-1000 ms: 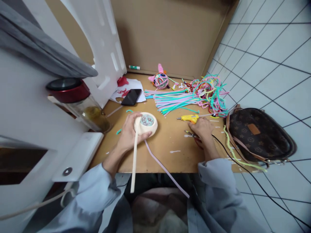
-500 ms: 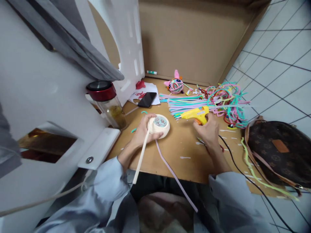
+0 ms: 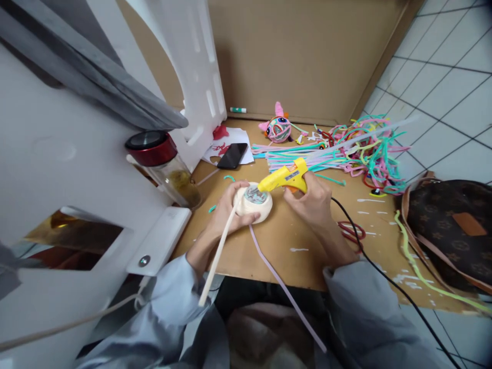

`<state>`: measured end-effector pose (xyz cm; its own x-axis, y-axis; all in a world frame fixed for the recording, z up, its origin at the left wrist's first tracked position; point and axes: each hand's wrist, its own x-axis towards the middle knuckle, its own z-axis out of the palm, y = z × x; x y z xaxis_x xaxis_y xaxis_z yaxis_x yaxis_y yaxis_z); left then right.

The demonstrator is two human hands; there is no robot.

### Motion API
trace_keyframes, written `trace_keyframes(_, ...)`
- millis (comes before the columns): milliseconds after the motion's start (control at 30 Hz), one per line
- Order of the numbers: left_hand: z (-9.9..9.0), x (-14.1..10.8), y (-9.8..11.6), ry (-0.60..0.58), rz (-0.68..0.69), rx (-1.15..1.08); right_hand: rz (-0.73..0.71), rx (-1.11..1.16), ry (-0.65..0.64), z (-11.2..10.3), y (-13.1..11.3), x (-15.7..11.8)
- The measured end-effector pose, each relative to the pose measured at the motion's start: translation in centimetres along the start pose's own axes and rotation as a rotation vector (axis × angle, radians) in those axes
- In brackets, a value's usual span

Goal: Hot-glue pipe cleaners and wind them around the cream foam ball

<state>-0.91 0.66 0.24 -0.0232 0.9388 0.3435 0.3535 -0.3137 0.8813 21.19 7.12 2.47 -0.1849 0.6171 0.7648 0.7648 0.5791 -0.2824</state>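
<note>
A person works at a table [image 3: 238, 256] with both grips full: the left grip [image 3: 226, 210] around a cream ball [image 3: 259, 212], the right grip [image 3: 315, 202] closed on a yellow glue gun [image 3: 282, 178].

Beyond the right grip sits a brown bag [image 3: 442, 225], well clear of the glue gun. The tangled end of the pipe cleaners [image 3: 376, 154] lies past the same grip, beneath the overhanging glue stick [image 3: 376, 134]; a swing of the wrist could snag the loops and jerk the aim. A glass bottle [image 3: 180, 184] stands beyond the left grip, where a careless elbow might tip it.

The glue gun slants from the right grip toward the left, its tip at or just above the ball's patterned disc; which, the view does not settle. The ball rests between the left thumb and fingers, so a slip or an overlong squeeze could put hot glue on skin, or smear the pattern.

A cream strip [image 3: 218, 256] hangs below the left grip and could twist or pull away if brushed by a sleeve. Behind the right grip trails a black cord [image 3: 400, 289], passing close by the scissors [image 3: 348, 223]; a tug might catch their red handles or drag the tip off its spot.
</note>
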Motion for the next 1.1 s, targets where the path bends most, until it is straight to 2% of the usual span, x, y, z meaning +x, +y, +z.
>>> trace_keyframes(333, -0.1, 0.0, 0.2, 0.022, 0.040, 0.064, -0.116, 0.005, 0.034, 0.4, -0.6, -0.4)
trace_keyframes(1100, 0.0, -0.1, -0.2, 0.028, 0.070, 0.069, -0.107, 0.044, 0.031, 1.0, -0.3, -0.9)
